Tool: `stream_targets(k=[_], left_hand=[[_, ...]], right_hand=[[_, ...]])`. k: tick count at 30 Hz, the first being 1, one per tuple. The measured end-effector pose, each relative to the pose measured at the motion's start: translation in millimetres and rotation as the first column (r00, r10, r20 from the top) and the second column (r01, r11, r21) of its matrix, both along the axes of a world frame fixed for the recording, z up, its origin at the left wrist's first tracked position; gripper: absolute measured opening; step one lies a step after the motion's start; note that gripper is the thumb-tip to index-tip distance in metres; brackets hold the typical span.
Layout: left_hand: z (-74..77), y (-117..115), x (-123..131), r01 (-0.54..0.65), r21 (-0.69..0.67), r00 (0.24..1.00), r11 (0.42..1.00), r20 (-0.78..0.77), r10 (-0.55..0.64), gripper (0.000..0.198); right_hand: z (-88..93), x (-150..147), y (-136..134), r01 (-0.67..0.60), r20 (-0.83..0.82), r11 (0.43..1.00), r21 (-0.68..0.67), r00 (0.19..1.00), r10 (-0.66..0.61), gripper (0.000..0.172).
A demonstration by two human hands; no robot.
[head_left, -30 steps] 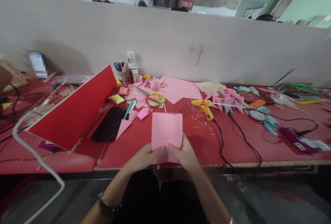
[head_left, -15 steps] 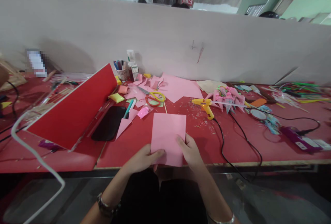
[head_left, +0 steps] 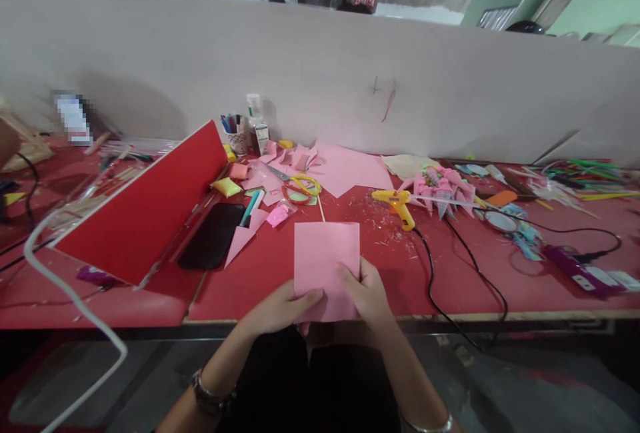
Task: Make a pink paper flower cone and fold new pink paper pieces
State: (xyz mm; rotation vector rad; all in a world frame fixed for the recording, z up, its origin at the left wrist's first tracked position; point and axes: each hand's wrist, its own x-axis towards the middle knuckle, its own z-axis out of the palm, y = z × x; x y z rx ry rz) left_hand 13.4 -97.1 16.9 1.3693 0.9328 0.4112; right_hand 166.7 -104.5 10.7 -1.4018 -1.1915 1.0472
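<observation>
A rectangular piece of pink paper (head_left: 325, 253) is held up at the front edge of the table. My left hand (head_left: 287, 303) grips its lower left side, thumb lying on the front face and fingers hidden behind. On the right side, my right hand (head_left: 364, 290) pinches the sheet in the same way, its thumb pointing up and inward. Just beyond the paper lie scissors (head_left: 303, 188) with red and yellow handles, among pink paper scraps (head_left: 295, 156). A yellow glue gun (head_left: 395, 205) rests to the right of the paper.
A red board (head_left: 150, 206) leans at the left, beside a black phone (head_left: 211, 236). Farther back stand a pen cup (head_left: 237, 140) and a bottle (head_left: 257, 128). Pink folded paper shapes (head_left: 440, 190) lie right of centre. A black cable (head_left: 430, 273) hangs over the table's edge near a purple power strip (head_left: 583, 272).
Both hands keep their hold on the pink paper. The paper has shifted very slightly, and the view has moved a little; the things on the table stay in place.
</observation>
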Motion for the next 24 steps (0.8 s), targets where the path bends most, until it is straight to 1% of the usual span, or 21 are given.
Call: stream_targets(k=[8,12,16,20,24], left_hand=[[-2.0,-2.7,0.6,-0.026,-0.057,0.999,0.998,0.031,0.028,0.046],[-3.4,-2.7,0.8,-0.031,-0.059,0.996,0.998,0.083,0.036,0.048],[-4.8,-2.6,-0.3,-0.030,-0.046,0.992,0.998,0.123,0.036,0.050],[-2.3,-4.0,-1.5,-0.025,-0.043,0.993,0.999,0.118,0.030,0.050],[0.3,-5.3,-2.3,-0.040,-0.062,0.993,0.997,0.108,0.046,0.048]], right_hand=[[-1.4,0.9,-1.0,-0.014,-0.018,1.000,0.016,1.000,0.014,0.025],[-2.7,0.6,-1.1,-0.021,-0.081,1.000,0.003,0.997,0.021,0.030],[-1.9,0.4,-1.3,-0.020,-0.130,1.000,0.006,0.991,0.021,0.039],[0.7,0.1,-0.2,-0.005,-0.097,1.000,-0.004,0.995,0.004,0.044],[1.7,0.5,1.9,-0.009,-0.041,1.000,-0.023,0.999,0.008,0.045]])
